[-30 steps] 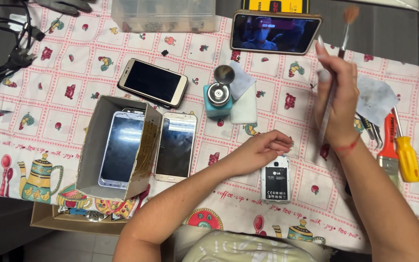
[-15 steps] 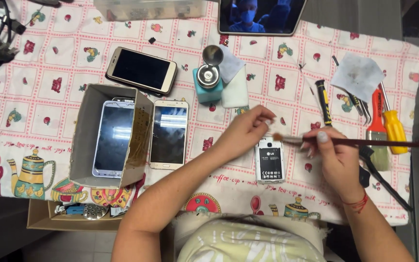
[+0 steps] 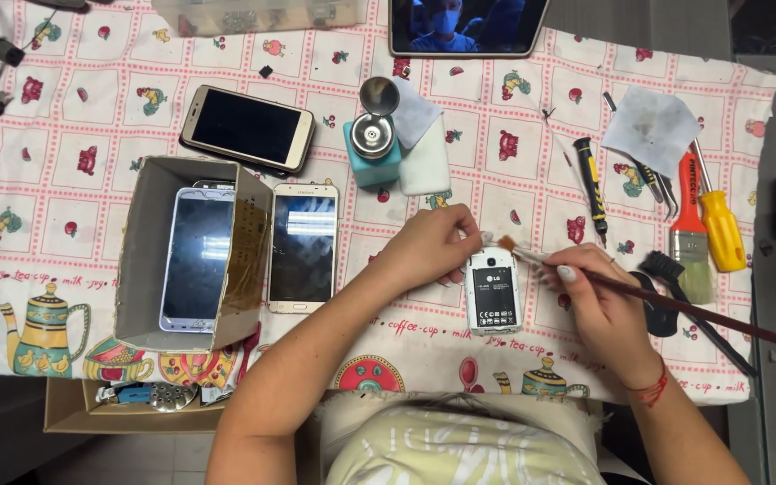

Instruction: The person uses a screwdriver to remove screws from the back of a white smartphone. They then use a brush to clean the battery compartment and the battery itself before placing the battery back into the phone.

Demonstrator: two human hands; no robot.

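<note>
Right hand [image 3: 604,310] grips a thin long-handled brush [image 3: 648,296], fingers closed on the dark shaft. Handle runs out right and slightly down; bristle tip points left and sits at the top edge of the small white phone [image 3: 492,290].

That phone lies flat on the desk [image 3: 74,117], back cover off, dark battery showing. It's just below centre, between the two hands.

Left hand [image 3: 428,247] is loosely curled, fingertips on the phone's top left corner, pinning it. Holds nothing else.

Around it:
- White-and-gold phone [image 3: 303,247], screen up, just left of the left forearm.
- Open grey cardboard box [image 3: 150,242] further left with a white phone [image 3: 195,258] lying inside.
- Gold phone with dark screen [image 3: 246,127], tilted, above the box.
- Teal pump bottle [image 3: 372,148] with metal top above the left hand; white pad [image 3: 426,162] touching its right side.
- Tablet [image 3: 467,25] at the top edge, screen lit.
- Right side: black-yellow screwdriver [image 3: 590,184], grey wipe [image 3: 653,130], tweezers [image 3: 653,184] under it, flat paintbrush with red handle [image 3: 692,235], yellow-handled screwdriver [image 3: 720,224], black brush [image 3: 689,301] partly under the thin brush handle.
- Clear plastic organiser [image 3: 253,13] at top, contents too small to tell.
- Brown carton tray [image 3: 74,409] at the desk's near edge, small bits inside.

Desk is covered by a red-checked cloth with teapot prints.
</note>
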